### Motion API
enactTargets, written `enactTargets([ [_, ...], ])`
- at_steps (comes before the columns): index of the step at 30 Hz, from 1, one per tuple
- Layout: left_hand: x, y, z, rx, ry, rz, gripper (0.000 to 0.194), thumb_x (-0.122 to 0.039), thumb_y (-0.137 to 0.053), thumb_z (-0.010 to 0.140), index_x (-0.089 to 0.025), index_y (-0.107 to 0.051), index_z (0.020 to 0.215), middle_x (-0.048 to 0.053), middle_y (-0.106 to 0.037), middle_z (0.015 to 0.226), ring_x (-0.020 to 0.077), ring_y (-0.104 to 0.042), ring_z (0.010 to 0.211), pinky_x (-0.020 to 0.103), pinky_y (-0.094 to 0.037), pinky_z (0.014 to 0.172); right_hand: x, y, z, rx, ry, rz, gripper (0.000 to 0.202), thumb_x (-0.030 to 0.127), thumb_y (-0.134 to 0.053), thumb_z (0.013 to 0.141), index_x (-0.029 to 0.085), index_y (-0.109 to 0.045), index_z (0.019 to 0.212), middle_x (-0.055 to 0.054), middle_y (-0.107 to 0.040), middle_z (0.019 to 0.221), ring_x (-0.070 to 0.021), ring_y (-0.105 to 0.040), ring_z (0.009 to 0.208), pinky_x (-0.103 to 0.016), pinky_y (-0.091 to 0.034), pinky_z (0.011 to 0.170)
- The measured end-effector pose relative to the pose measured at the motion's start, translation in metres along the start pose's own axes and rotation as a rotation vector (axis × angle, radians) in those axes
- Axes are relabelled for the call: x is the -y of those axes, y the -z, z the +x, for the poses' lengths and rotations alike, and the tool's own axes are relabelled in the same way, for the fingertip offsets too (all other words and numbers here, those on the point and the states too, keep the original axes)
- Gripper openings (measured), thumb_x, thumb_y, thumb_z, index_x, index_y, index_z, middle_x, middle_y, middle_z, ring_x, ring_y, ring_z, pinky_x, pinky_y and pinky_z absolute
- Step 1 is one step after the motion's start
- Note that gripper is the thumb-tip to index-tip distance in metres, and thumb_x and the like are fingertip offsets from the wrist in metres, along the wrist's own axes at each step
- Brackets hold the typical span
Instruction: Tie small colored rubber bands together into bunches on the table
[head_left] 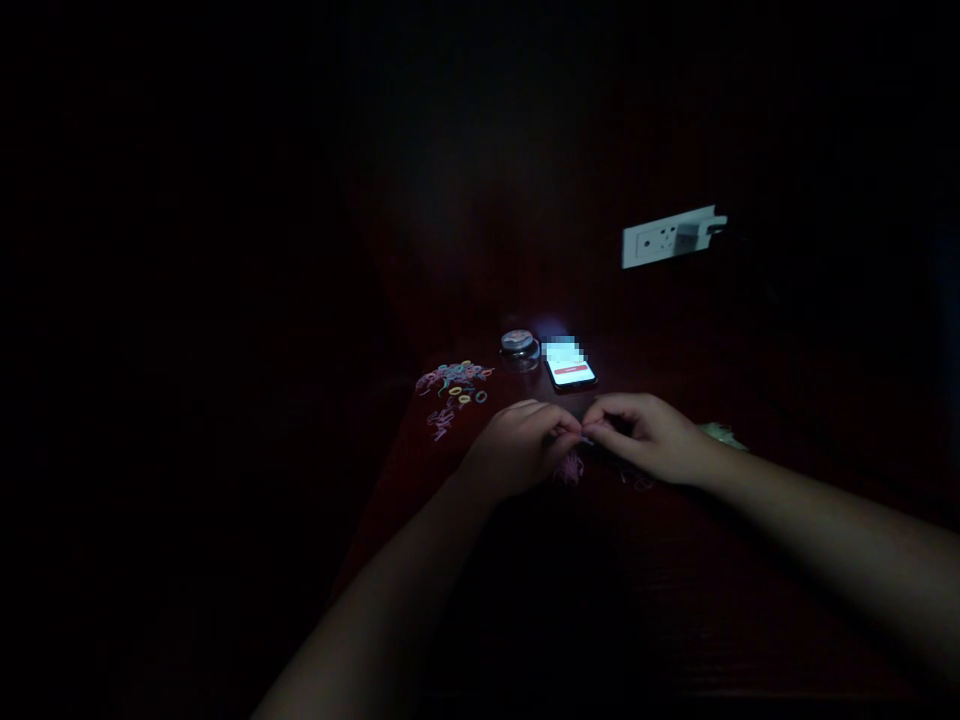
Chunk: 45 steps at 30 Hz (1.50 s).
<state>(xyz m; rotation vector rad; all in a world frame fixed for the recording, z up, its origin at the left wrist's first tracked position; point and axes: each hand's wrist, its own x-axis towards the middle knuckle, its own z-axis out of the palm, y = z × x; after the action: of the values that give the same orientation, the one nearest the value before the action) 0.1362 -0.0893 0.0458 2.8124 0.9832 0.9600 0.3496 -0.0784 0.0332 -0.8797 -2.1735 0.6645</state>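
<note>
In the dim head view, my left hand (pixel 525 445) and my right hand (pixel 645 435) meet fingertip to fingertip above the table. Both are closed in a pinch on a small pale purple elastic band (pixel 588 440), mostly covered by the fingers. Just below them lies a little heap of pink-purple elastic bands (pixel 570 469). A darker, thin cluster of bands (pixel 638 480) rests under my right hand. Pale yellow-green bands (pixel 723 435) show behind my right wrist. Off to the left spreads a pile of mixed coloured bands (pixel 457 376), with a few purple ones in front of it.
A lit phone (pixel 573 372) lies beyond the hands, beside a small clear jar with a lid (pixel 519 348). On the wall at the right back is a white socket panel (pixel 652 242) with a plug in it. The dark red table's (pixel 405 490) left edge slants past my left forearm.
</note>
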Motion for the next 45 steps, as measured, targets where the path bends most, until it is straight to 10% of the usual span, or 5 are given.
enactTargets([
  [25, -0.001, 0.004, -0.002, -0.014, 0.06, 0.017, 0.01, -0.025, -0.055, 0.088, -0.021, -0.064, 0.089, -0.001, -0.065, 0.079, 0.011, -0.058, 0.069, 0.025, -0.046, 0.066, -0.006, 0.05, -0.007, 0.34, -0.156, -0.207, 0.007, 0.023, -0.057, 0.075, 0.02, -0.059, 0.069, 0.002, -0.056, 0.062, -0.0119, -0.049, 0.055, -0.026, -0.038, 0.053],
  [45, -0.001, 0.0, 0.0, -0.068, 0.0, -0.057, 0.01, -0.024, -0.062, 0.087, -0.02, -0.066, 0.094, 0.001, -0.07, 0.086, 0.0101, -0.063, 0.073, 0.022, -0.051, 0.063, 0.01, 0.015, -0.005, 0.097, 0.129, -0.094, 0.021, 0.035, -0.06, 0.085, 0.016, -0.069, 0.086, -0.002, -0.057, 0.072, -0.0126, -0.051, 0.065, -0.026, -0.039, 0.061],
])
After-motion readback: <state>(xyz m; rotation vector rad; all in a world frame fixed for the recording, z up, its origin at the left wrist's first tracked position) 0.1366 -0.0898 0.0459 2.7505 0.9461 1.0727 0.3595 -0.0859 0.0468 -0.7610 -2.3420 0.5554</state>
